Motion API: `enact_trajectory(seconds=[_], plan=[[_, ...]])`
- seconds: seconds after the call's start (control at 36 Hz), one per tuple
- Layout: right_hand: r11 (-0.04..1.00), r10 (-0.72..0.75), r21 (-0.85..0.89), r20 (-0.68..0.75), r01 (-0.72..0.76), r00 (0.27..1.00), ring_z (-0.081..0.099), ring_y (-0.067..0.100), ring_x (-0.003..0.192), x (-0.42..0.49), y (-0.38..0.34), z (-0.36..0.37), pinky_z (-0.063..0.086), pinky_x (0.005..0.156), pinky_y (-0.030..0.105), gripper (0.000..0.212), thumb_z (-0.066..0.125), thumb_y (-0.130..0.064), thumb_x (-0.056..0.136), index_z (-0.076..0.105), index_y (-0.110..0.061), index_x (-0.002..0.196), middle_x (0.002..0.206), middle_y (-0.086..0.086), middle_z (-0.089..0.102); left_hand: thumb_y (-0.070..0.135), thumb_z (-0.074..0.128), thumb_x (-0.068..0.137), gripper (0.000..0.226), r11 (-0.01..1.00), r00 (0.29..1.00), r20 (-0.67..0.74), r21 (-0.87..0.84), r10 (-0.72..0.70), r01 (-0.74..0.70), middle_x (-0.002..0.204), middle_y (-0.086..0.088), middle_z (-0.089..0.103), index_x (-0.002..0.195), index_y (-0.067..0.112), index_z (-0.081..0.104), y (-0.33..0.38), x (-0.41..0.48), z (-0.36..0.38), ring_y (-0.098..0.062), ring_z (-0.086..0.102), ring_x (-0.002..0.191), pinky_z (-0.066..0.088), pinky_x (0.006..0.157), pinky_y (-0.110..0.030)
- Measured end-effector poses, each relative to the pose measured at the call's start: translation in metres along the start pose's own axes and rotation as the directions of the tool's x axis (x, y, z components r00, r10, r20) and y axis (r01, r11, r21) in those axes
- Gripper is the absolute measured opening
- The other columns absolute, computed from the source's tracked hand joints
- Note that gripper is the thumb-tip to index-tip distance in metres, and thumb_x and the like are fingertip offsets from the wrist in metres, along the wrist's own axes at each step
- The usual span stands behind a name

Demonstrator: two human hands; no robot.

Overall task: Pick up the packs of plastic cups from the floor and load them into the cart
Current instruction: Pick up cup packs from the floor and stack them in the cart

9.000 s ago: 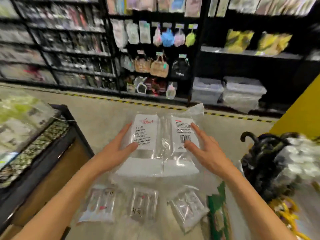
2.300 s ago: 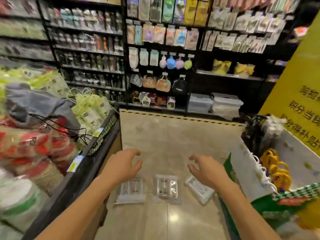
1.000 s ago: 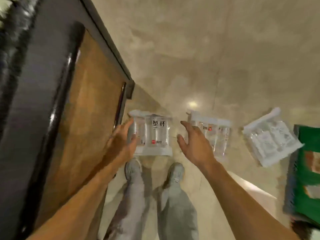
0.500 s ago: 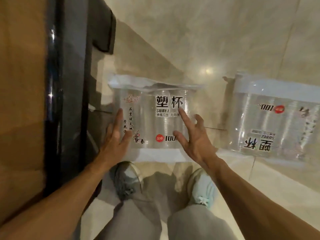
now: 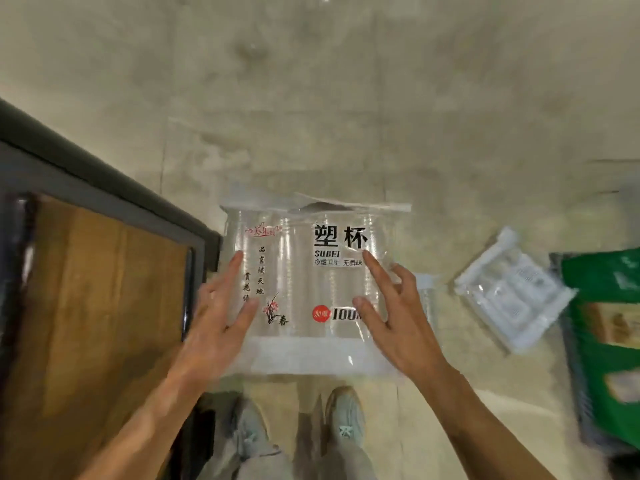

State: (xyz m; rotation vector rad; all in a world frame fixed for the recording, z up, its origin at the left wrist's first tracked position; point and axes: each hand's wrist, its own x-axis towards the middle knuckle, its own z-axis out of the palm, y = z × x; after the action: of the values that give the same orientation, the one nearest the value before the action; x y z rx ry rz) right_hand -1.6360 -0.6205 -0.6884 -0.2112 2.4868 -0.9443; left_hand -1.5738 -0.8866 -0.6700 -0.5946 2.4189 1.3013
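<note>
The pack of plastic cups is a flat, clear bag with rows of stacked transparent cups showing through it. It carries bold black characters over the word SUBEI, a red dot beside "100", a column of smaller characters and a small pink flower sprig. A white band runs along its near edge and a sealed strip along its far edge. It sits in the middle of the view, face up, between the two hands and just ahead of the person's pale shoes. Whether it lies on the floor or is raised off it I cannot tell

The left hand presses against the pack's left side, fingers straight and close together, thumb laid on the printed face. The right hand presses on the right side with its fingers spread wide: forefinger stretched up to the black lettering, thumb by the red dot, the other fingers loosely bent at the right edge

A sliver of clear plastic shows just past the right hand, too hidden to name. Further right, well apart, a second pack lies tilted on the beige floor, next to a green bag. On the left, just beside the held pack, stands the cart, a dark frame around a brown panel; its corner nearly meets the pack's left edge
</note>
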Motion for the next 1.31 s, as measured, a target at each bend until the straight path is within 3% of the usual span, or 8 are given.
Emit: enact_trajectory(seconds=[0.14,0.28,0.39,0.58,0.75,0.86,1.08,1.31], plan=[[1.0,-0.019,-0.011,-0.115,0.018,0.993,0.054,0.02,0.124,-0.047,-0.107,-0.182,0.045,0.107,0.041,0.061,0.047,-0.059,0.1,0.01,-0.076,0.146,0.159,-0.013,0.017,0.062,0.043,0.09,0.062,0.988,0.989,-0.018,0.056,0.147,-0.146,0.121,0.012,0.033,0.136,0.073,0.002,0.185,-0.055,-0.09,-0.011,0.052,0.098,0.046,0.082,-0.037],[0.997,-0.069,-0.001,-0.262,0.072,0.963,0.042,0.02,0.142,-0.118,-0.202,-0.342,0.041,0.114,0.044,0.058,0.047,-0.061,0.1,0.013,-0.077,0.144,0.158,-0.008,0.022,0.078,0.038,0.082,0.063,0.953,0.955,-0.049,0.102,0.293,-0.287,0.133,0.003,0.038,0.135,0.074,0.005,0.349,-0.115,-0.16,-0.016,0.051,0.107,0.038,0.097,-0.039],[0.998,-0.06,-0.002,-0.356,0.063,0.932,0.047,0.011,0.125,-0.18,-0.256,-0.44,0.038,0.103,0.032,0.058,0.048,-0.059,0.101,0.016,-0.072,0.148,0.148,-0.003,0.035,0.079,0.043,0.08,0.068,0.874,0.879,0.005,0.108,0.477,-0.475,0.154,0.011,0.032,0.14,0.069,0.011,0.45,-0.158,-0.2,-0.015,0.031,0.143,0.028,0.115,-0.038],[0.999,0.032,-0.012,-0.523,-0.045,0.852,0.036,0.025,0.148,-0.272,-0.298,-0.544,0.034,0.117,0.043,0.059,0.046,-0.061,0.101,0.016,-0.066,0.152,0.157,0.006,0.035,0.08,0.049,0.075,0.067,0.8,0.804,0.105,0.081,0.586,-0.594,0.158,0.015,0.022,0.133,0.075,0.016,0.585,-0.209,-0.224,-0.019,0.028,0.144,0.027,0.116,-0.047],[0.981,0.185,0.08,-0.661,-0.177,0.727,0.026,0.025,0.155,-0.353,-0.289,-0.573,0.029,0.12,0.043,0.059,0.047,-0.058,0.102,0.02,-0.061,0.154,0.167,0.005,0.029,0.077,0.05,0.074,0.064,0.683,0.66,0.295,0.031,0.691,-0.73,0.158,0.011,0.026,0.13,0.076,0.019,0.653,-0.233,-0.192,-0.02,0.03,0.143,0.028,0.116,-0.043],[0.95,0.298,0.167,-0.735,-0.263,0.609,0.027,0.021,0.155,-0.413,-0.264,-0.567,0.028,0.121,0.043,0.061,0.046,-0.064,0.098,0.017,-0.066,0.152,0.169,0.0,0.027,0.083,0.051,0.071,0.061,0.59,0.512,0.439,-0.053,0.738,-0.806,0.156,0.025,0.022,0.124,0.079,0.02,0.68,-0.253,-0.151,-0.013,0.029,0.143,0.025,0.117,-0.039],[0.809,0.547,0.417,-0.791,-0.414,0.272,0.028,0.022,0.154,-0.566,-0.242,-0.508,0.027,0.125,0.048,0.059,0.048,-0.059,0.1,0.024,-0.061,0.153,0.168,-0.003,0.029,0.065,0.049,0.084,0.065,0.431,0.222,0.698,-0.137,0.681,-0.892,0.162,0.008,0.016,0.141,0.064,0.018,0.705,-0.343,-0.045,-0.019,0.017,0.148,0.018,0.118,-0.044],[0.58,0.709,0.641,-0.701,-0.503,-0.077,0.035,0.025,0.15,-0.73,-0.254,-0.413,0.032,0.117,0.042,0.06,0.051,-0.053,0.101,0.026,-0.054,0.155,0.166,-0.002,0.034,0.086,0.044,0.07,0.067,0.272,-0.133,0.853,-0.303,0.504,-0.913,0.16,0.008,0.022,0.13,0.079,0.013,0.683,-0.485,0.045,-0.025,0.025,0.145,0.025,0.116,-0.053]])
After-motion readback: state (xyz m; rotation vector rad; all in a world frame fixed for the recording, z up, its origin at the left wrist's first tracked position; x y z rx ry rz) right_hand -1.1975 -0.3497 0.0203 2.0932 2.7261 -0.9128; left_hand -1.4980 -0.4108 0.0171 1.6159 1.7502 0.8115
